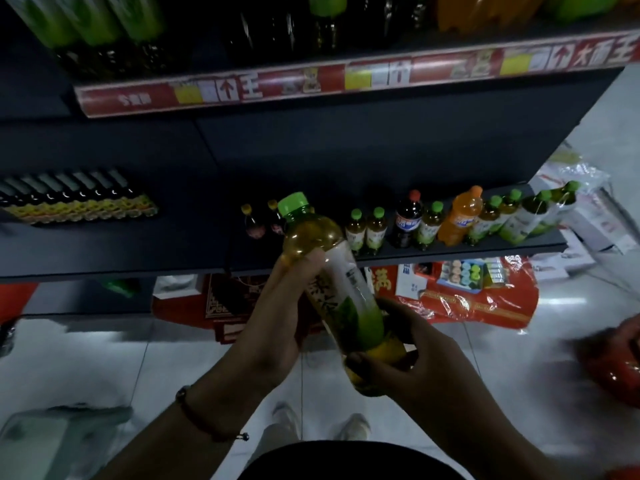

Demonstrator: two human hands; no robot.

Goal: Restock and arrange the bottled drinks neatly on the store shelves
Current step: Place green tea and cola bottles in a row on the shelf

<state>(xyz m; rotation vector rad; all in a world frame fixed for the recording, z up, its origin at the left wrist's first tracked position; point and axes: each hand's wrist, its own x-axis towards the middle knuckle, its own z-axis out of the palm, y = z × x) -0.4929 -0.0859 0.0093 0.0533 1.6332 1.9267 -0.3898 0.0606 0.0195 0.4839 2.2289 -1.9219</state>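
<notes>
Clearly legible writing is scarce: the green-tea bottle in the person's hands carries a white and green label with large dark Chinese characters, too blurred to read with certainty. Its cap is bright green and the liquid is amber. The bottle is held tilted in front of the lower shelf, cap toward the shelf and base toward the person, above the tiled floor.

The left hand wraps the upper part of the label, its fingers closed around the bottle just under the shoulder. The right hand cups the base, fingers curled under and around it, thumb on the near side. A beaded bracelet sits on the left wrist.

On the lower shelf stands a row of bottles near the front edge: several green-capped tea bottles with matching labels, a dark cola bottle with a red cap and a blue label, and an orange soda bottle. Two small dark bottles with yellow caps stand just behind the held bottle's neck.

The upper shelf's price strip is red with white and yellow panels and Chinese characters; these appear upside down and blurred. Red packaging printed with the character 满 lies on the floor below.
</notes>
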